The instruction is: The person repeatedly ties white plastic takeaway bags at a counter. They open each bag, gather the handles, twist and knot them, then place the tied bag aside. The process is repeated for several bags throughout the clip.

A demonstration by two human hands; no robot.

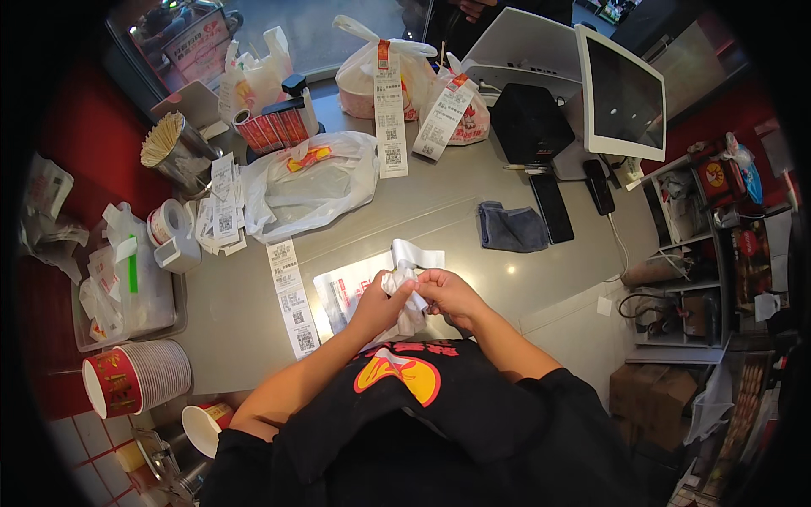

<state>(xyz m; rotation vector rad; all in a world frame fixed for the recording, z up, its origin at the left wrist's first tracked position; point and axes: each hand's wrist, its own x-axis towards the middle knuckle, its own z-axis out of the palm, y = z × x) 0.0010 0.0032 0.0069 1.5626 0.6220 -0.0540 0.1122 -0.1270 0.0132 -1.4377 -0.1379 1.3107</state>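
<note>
Close in front of my body, my left hand (388, 304) and my right hand (448, 293) pinch the gathered top of a crumpled plastic bag (412, 320) together with a curled paper strip (418, 255). The bag hangs partly behind my fingers, so its contents are hidden. Under it lies a flat printed bag (337, 295). A long printed receipt (294, 304) lies to the left, its upper end beside an open white plastic bag (310, 190). A folded grey cloth (512, 227) rests to the right.
Tied bags (374, 82) with receipts stand at the back, near a black printer (532, 120) and a monitor (624, 95). A phone (551, 209) lies right. Left are a metal container of sticks (184, 155), a plastic bin (130, 298) and stacked paper buckets (139, 377).
</note>
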